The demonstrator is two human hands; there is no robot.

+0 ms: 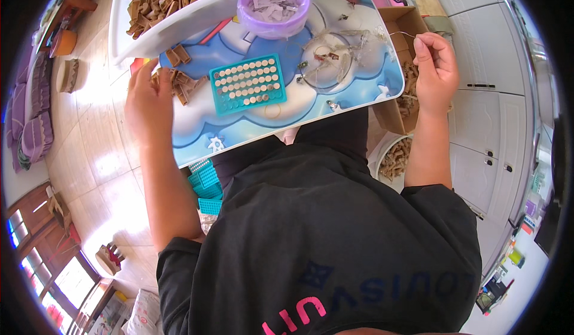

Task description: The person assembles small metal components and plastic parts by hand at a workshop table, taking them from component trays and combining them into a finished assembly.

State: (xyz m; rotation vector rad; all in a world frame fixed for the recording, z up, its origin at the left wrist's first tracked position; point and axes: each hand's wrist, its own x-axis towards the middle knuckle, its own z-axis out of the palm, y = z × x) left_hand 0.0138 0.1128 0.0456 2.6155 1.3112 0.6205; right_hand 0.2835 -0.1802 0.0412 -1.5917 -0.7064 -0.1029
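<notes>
Sunlit wooden flooring is showing around a small lap bench (pixel 371 93) with a blue cloud pattern, where a person in a black shirt is sitting and working. Nearest them, a stack of teal trays (pixel 206 185) is lying on the floor under the bench edge. On the bench, the left hand (pixel 148 105) is resting with fingers spread over a scatter of small brown clips (pixel 179 84); it is gripping nothing that I can see. A teal tray (pixel 247 84) filled with small round metal pieces is sitting mid-bench. The right hand (pixel 435 72) is pinching a thin wire (pixel 402 34) above a cardboard box (pixel 399 60). Judging by this, keeping that pinch light and steady would help. Farther off are a purple bowl (pixel 274 6) and a white tub (pixel 173 21) of brown clips.
</notes>
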